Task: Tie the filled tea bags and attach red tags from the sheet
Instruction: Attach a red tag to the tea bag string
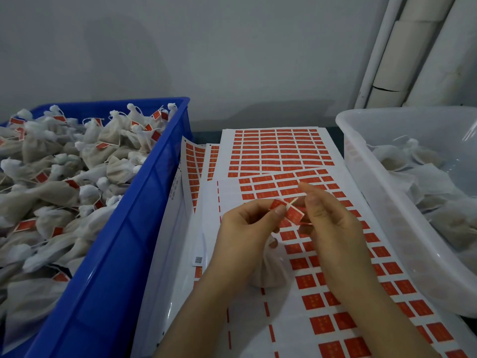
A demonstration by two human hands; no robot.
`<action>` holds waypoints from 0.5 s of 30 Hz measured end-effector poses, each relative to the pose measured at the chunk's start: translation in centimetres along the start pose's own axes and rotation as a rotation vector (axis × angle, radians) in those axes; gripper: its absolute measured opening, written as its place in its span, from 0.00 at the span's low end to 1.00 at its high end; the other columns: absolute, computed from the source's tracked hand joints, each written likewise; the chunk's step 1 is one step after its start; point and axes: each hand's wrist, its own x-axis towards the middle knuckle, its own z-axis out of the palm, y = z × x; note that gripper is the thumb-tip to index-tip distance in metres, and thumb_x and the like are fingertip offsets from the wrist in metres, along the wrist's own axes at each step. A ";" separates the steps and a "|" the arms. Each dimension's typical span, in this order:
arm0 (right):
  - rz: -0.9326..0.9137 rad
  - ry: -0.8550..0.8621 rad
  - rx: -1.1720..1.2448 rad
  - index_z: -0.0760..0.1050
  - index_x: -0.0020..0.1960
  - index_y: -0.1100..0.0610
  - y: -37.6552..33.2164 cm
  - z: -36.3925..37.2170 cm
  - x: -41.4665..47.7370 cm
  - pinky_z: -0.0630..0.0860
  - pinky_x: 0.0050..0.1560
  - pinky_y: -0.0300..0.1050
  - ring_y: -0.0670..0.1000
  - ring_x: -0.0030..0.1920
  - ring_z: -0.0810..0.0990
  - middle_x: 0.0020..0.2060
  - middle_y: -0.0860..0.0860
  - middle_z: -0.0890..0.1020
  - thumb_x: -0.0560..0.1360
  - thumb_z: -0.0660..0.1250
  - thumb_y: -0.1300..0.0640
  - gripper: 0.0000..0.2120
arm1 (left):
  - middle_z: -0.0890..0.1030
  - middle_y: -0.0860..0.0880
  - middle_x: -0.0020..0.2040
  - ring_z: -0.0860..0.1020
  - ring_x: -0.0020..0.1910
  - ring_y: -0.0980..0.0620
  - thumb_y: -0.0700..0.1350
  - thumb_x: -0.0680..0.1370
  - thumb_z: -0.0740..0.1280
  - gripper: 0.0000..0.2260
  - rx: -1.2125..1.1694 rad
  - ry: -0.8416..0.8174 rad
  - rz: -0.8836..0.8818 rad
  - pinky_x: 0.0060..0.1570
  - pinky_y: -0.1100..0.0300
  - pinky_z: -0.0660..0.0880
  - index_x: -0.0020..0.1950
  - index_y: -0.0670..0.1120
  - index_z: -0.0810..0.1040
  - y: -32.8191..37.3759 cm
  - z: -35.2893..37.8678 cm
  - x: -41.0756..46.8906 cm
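Above the near sheet of red tags [343, 288], both hands busy: left hand [247, 228] pinching a peeled red tag [290, 211], right hand [327, 220] pinching the thin string [293, 202] at the tag's edge. Just below, one filled tea bag [268, 276] hanging from the left hand. Likely light, soft, easily squashed; best held by the gathered neck. Tag flimsy, probably sticky. Left, one blue crate [144, 228] of tagged bags, too many to count. Right, one clear tub [361, 161] of untied bags.
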 end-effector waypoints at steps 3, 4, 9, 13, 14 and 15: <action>-0.006 -0.076 -0.001 0.73 0.44 0.38 -0.1 0.3 -0.2 0.68 0.29 0.21 0.28 0.40 0.76 0.36 0.24 0.77 0.64 0.61 0.39 0.11 | 0.83 0.60 0.40 0.80 0.38 0.62 0.47 0.74 0.69 0.05 -0.017 0.052 0.034 0.33 0.70 0.75 0.47 0.54 0.82 -0.1 -0.2 0.1; -0.015 -0.088 -0.007 0.73 0.43 0.39 -0.1 0.3 -0.3 0.68 0.30 0.21 0.28 0.40 0.77 0.35 0.25 0.77 0.63 0.62 0.40 0.10 | 0.83 0.60 0.41 0.80 0.39 0.62 0.47 0.74 0.69 0.05 -0.025 0.071 0.044 0.33 0.69 0.76 0.48 0.54 0.82 -0.1 -0.2 0.1; -0.020 -0.073 0.009 0.75 0.41 0.41 0.3 0.2 -0.2 0.70 0.31 0.23 0.33 0.40 0.79 0.36 0.29 0.79 0.63 0.63 0.42 0.08 | 0.84 0.58 0.42 0.80 0.41 0.65 0.47 0.72 0.71 0.17 0.078 0.136 0.138 0.30 0.74 0.73 0.56 0.63 0.73 0.1 0.1 0.0; -0.013 -0.069 0.028 0.75 0.42 0.42 0.7 0.3 -0.2 0.72 0.32 0.24 0.35 0.39 0.80 0.36 0.31 0.80 0.66 0.65 0.46 0.05 | 0.83 0.58 0.41 0.81 0.38 0.64 0.46 0.70 0.74 0.16 0.113 0.242 0.175 0.29 0.74 0.73 0.51 0.58 0.70 -0.3 0.2 0.2; -0.016 -0.073 0.026 0.75 0.42 0.42 0.8 0.3 -0.2 0.72 0.32 0.24 0.35 0.40 0.80 0.36 0.31 0.80 0.68 0.66 0.48 0.03 | 0.82 0.58 0.40 0.81 0.39 0.64 0.46 0.70 0.74 0.13 0.132 0.253 0.195 0.30 0.74 0.74 0.48 0.56 0.71 -0.4 0.2 0.2; -0.025 -0.075 0.023 0.75 0.42 0.42 0.8 0.3 -0.2 0.71 0.32 0.24 0.35 0.40 0.80 0.36 0.31 0.80 0.70 0.66 0.49 0.03 | 0.82 0.60 0.39 0.81 0.39 0.64 0.46 0.70 0.73 0.11 0.161 0.252 0.221 0.32 0.73 0.75 0.45 0.55 0.73 -0.6 0.3 0.1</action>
